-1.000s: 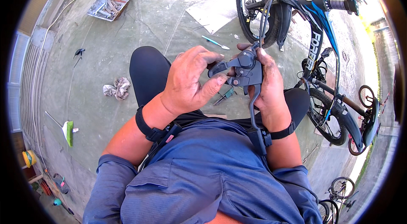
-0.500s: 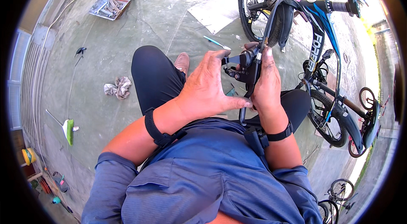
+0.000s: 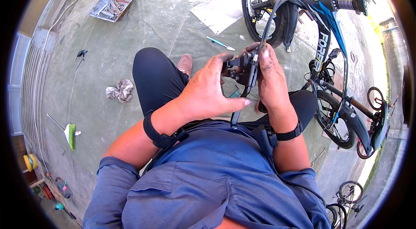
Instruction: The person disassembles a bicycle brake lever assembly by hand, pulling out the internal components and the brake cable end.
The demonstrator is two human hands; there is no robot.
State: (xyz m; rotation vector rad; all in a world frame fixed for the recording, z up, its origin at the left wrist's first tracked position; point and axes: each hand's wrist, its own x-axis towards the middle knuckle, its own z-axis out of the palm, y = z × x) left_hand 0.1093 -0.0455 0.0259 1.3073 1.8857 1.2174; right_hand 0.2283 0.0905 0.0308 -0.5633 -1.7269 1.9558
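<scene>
I sit on a concrete floor holding a black bicycle brake part [image 3: 241, 65] in front of my chest. My right hand [image 3: 271, 77] grips it from the right, with a black cable [image 3: 268, 17] running up from it to the bike. My left hand [image 3: 208, 92] is at its left side, fingers spread, thumb and fingertips touching the part. A blue and black bicycle [image 3: 329, 51] stands to my right, its front wheel [image 3: 264, 1] just beyond my hands.
A crumpled rag [image 3: 121, 90] lies left of my knee. A metal tray of tools [image 3: 113, 4] sits far left, a small screwdriver [image 3: 220, 43] and a pale sheet [image 3: 219, 10] ahead. A green-handled tool [image 3: 70, 135] lies at left. Smaller bikes [image 3: 351, 192] stand lower right.
My left hand has slid from wrapping over the part to its left side, fingers spreading. The part sits a little farther right, closer to the bike.
</scene>
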